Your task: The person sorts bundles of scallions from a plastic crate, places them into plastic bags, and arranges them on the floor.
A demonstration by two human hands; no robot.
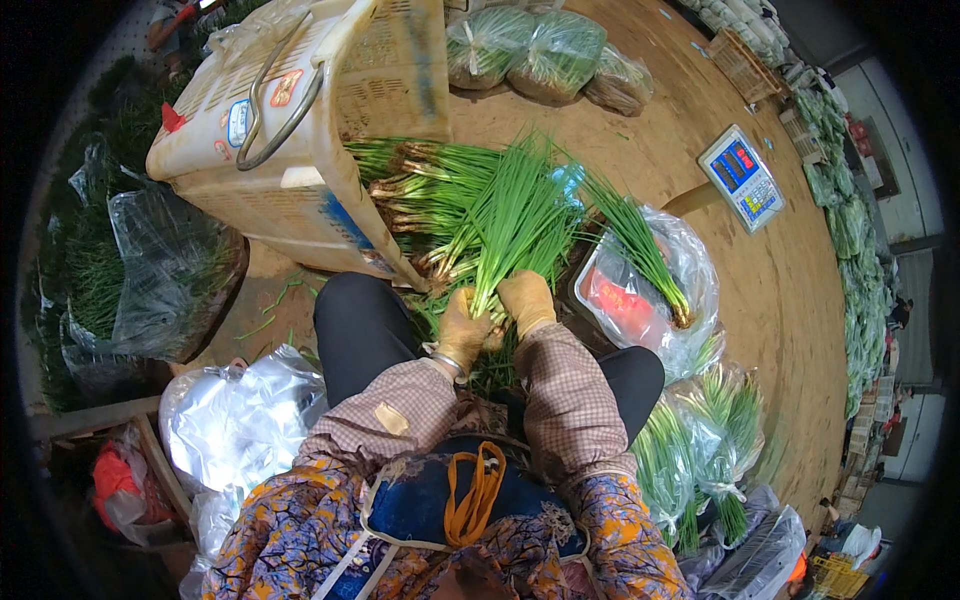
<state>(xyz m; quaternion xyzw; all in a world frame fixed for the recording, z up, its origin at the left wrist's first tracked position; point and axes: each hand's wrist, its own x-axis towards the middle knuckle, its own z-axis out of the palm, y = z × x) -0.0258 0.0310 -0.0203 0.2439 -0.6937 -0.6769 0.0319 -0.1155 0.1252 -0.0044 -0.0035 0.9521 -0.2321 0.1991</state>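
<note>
Both of my hands wear tan gloves and meet at the root ends of a bunch of green onions (504, 217). My left hand (461, 330) is closed around the white stems. My right hand (527, 300) grips the same bunch from the other side, and some of its fingers are hidden or blurred. The leaves fan out away from me over a pile of green onions (427, 180) with soil on their roots. That pile spills from the mouth of a white plastic crate (300, 202) tipped on its side. Loose green leaves lie beneath my hands.
At right, a small onion bunch (652, 262) lies on a plastic-lined scale pan (589, 281), near a digital scale display (742, 178). Bagged green onions stand beyond the crate (556, 56) and near my right knee (701, 442). Clear plastic bags (244, 420) lie at left.
</note>
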